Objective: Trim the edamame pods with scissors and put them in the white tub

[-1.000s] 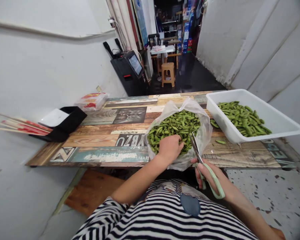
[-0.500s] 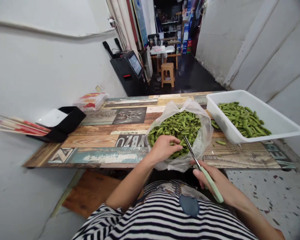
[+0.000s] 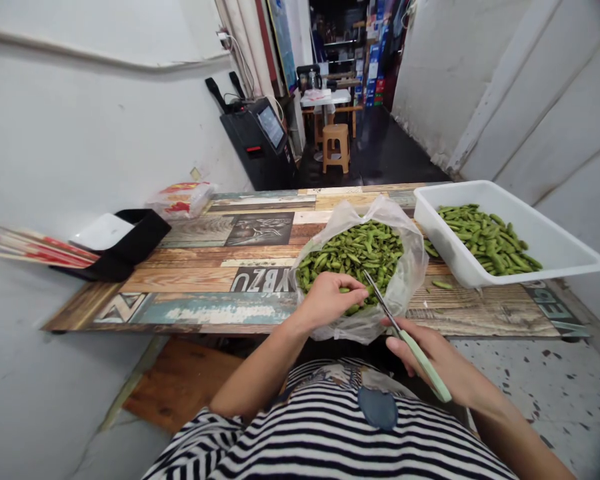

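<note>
A clear plastic bag, its mouth spread wide, stands at the table's near edge full of green edamame pods. My left hand is over the near side of the pods, its thumb and fingers pinched on a pod. In my right hand is a pair of scissors with pale green handles. Their blades point up and left over the bag, with the tips close to my left fingertips. The blades look nearly together.
A white plastic tub holding more pods stands to the right; a loose pod lies beside it. On the left are a black holder with red-and-white chopstick packets and a plastic-wrapped packet.
My left fingertips have drawn closer together. The scissor blades, a little apart before, now look nearly together, and their tips have shifted slightly left.
</note>
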### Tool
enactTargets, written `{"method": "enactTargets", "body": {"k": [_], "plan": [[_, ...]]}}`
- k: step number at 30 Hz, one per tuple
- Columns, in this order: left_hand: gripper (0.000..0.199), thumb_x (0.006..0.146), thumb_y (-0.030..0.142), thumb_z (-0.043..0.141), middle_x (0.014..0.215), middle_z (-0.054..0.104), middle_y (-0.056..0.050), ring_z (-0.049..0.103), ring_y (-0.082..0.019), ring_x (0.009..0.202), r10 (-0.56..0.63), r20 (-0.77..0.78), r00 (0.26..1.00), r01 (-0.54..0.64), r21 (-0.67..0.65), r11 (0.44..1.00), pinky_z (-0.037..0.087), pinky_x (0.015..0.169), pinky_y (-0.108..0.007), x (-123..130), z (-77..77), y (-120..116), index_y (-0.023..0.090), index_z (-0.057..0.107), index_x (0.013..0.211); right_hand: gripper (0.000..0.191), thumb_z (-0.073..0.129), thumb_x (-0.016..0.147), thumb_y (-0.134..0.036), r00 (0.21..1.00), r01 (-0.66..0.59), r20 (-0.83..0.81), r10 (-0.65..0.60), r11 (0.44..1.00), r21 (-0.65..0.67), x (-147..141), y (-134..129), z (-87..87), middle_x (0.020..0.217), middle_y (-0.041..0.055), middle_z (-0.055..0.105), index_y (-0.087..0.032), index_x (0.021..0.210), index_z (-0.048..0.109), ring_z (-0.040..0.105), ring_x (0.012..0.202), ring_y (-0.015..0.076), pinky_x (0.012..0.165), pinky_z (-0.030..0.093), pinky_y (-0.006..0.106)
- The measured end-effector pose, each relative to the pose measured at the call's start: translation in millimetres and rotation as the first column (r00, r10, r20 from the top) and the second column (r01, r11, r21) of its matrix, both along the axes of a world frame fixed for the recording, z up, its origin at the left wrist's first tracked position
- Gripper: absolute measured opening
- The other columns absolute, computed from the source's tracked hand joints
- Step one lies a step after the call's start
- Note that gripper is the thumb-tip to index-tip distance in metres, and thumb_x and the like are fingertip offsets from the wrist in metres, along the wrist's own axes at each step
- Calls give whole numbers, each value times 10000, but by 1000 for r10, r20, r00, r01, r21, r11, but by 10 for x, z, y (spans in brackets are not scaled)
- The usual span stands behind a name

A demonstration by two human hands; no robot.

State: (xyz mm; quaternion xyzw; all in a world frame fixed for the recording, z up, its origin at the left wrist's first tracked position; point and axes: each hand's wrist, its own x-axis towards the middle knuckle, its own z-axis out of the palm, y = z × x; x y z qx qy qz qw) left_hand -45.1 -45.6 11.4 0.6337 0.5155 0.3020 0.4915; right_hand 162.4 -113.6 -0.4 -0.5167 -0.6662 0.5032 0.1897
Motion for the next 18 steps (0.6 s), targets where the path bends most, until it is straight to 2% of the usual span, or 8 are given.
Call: {"method": "enactTargets", "body": {"k": [3,7,9,11,14,18], "plan": [[203,757,303,629,692,709,-45,614,-144,660,-23,-20,1000,24,4,1000,443,667,-251,5,-24,7,135,741,779,339,494,901,-491,999,-4,-33,3,999,-40,-26,-7,-24,522,-41,505,-200,1031,610,490,463,123,463,391,218],[162,696,283,694,791,716,-51,606,-146,749,-15,-30,999,17,44,999,438,701,-245,-14,-48,43,143,737,765,369,475,891,-541,995,63,-69,-74,988,-140,-57,-20,-128,456,-75,418,-192,938,584,390,370,88,374,318,191],[160,669,268,713,738,692,-35,566,-106,660,19,61,998,-18,-9,1000,414,615,-216,-7,-49,61,133,711,755,407,469,882,-567,988,95,-107,-114,981,-167,-63,-20,-164,452,-84,404,-185,983,567,382,356,89,360,311,192],[180,670,264,708,652,650,-8,447,-47,488,69,214,974,-36,-155,987,320,480,-187,13,-44,73,119,661,765,463,443,887,-585,971,102,-197,-136,980,-172,-62,-23,-163,522,-67,447,-172,1076,530,437,402,103,401,377,215],[248,658,255,719,646,650,-1,257,7,363,154,436,887,10,-350,937,148,394,-184,55,-41,77,118,574,804,510,384,911,-588,950,44,-299,-92,986,-163,-54,-44,-114,677,-13,516,-155,1159,489,525,549,135,549,474,272],[290,655,260,741,683,675,-28,233,16,337,190,575,796,45,-370,928,102,377,-192,108,-72,58,121,522,784,505,361,928,-576,972,-6,-235,-32,987,-160,-60,-72,-76,713,7,536,-151,1160,502,549,627,154,627,474,293]]}}
